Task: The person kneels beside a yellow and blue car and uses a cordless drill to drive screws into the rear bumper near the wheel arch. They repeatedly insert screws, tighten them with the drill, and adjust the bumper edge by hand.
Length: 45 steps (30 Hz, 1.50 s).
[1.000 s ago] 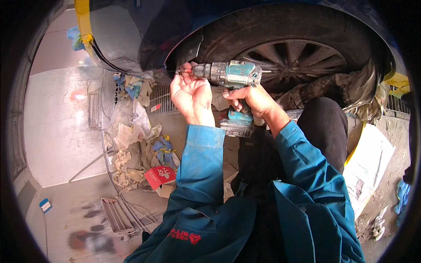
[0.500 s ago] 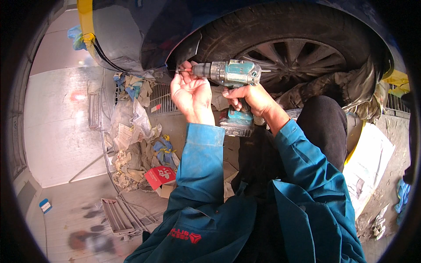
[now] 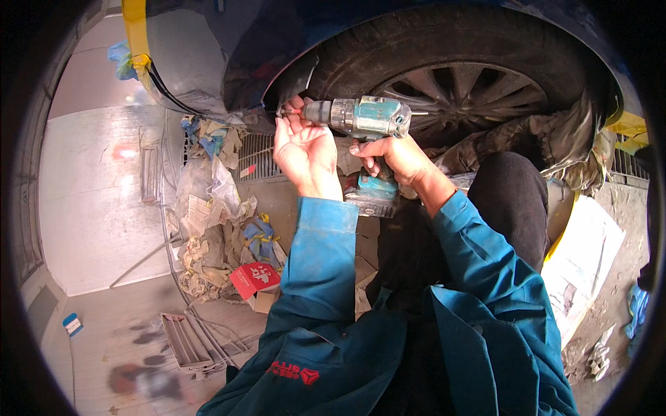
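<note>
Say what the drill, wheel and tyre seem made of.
Drill: probably hard plastic, its moulded teal casing scuffed and grimy. Wheel: likely metal, perhaps alloy, with rigid, cast-looking grey spokes; the finish looks dull. Tyre: apparently rubber, a matt, dark ring around the wheel.

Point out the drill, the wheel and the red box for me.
Drill (image 3: 378, 116): head view, on the teal motor housing.
Wheel (image 3: 463, 105): head view, near the hub, where the spokes meet.
Red box (image 3: 255, 281): head view, on its red panel.
</note>
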Motion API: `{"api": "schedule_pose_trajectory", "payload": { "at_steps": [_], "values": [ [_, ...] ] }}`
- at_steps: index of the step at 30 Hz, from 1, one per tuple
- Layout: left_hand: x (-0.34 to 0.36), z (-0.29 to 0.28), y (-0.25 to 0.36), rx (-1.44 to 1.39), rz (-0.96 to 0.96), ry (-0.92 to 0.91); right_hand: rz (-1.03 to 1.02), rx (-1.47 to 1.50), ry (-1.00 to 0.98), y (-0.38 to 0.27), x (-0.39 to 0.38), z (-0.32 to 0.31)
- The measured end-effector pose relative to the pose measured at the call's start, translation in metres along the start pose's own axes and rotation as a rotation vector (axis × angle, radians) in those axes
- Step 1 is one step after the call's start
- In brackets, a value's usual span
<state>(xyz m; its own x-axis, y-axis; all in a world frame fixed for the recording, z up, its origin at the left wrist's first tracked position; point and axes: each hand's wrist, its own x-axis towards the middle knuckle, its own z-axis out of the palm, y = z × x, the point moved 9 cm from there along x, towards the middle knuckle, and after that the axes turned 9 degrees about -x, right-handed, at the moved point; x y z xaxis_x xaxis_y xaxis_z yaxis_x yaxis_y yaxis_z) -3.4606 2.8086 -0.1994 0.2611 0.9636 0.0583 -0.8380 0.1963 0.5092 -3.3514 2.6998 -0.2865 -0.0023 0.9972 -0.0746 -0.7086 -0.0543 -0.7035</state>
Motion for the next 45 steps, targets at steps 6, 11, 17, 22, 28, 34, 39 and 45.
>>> {"api": "schedule_pose_trajectory", "payload": {
  "at_steps": [6, 11, 17, 22, 28, 34, 39, 45],
  "values": [
    [-0.008, 0.006, -0.001, 0.073, 0.033, -0.04, -0.027, -0.002, 0.01, -0.004, -0.001, 0.004],
    [-0.008, 0.005, 0.0, 0.152, 0.048, -0.013, -0.036, -0.001, -0.012, -0.006, -0.001, 0.006],
    [-0.006, 0.007, -0.001, 0.193, 0.06, -0.077, -0.063, -0.017, 0.013, -0.005, 0.002, 0.004],
    [-0.004, 0.007, 0.0, 0.25, 0.044, -0.086, -0.073, -0.013, 0.008, -0.003, 0.004, 0.006],
    [-0.004, 0.004, 0.001, 0.272, 0.059, -0.017, -0.084, 0.024, 0.012, -0.003, 0.004, 0.007],
    [-0.006, 0.009, 0.0, 0.274, 0.069, -0.018, -0.079, 0.017, -0.01, -0.004, 0.005, 0.008],
    [-0.008, 0.007, 0.003, 0.309, 0.098, 0.008, -0.095, 0.016, 0.003, -0.006, 0.004, 0.01],
    [-0.005, 0.012, 0.002, 0.27, 0.061, -0.058, -0.097, 0.001, -0.013, -0.009, 0.004, 0.014]
  ]
}}
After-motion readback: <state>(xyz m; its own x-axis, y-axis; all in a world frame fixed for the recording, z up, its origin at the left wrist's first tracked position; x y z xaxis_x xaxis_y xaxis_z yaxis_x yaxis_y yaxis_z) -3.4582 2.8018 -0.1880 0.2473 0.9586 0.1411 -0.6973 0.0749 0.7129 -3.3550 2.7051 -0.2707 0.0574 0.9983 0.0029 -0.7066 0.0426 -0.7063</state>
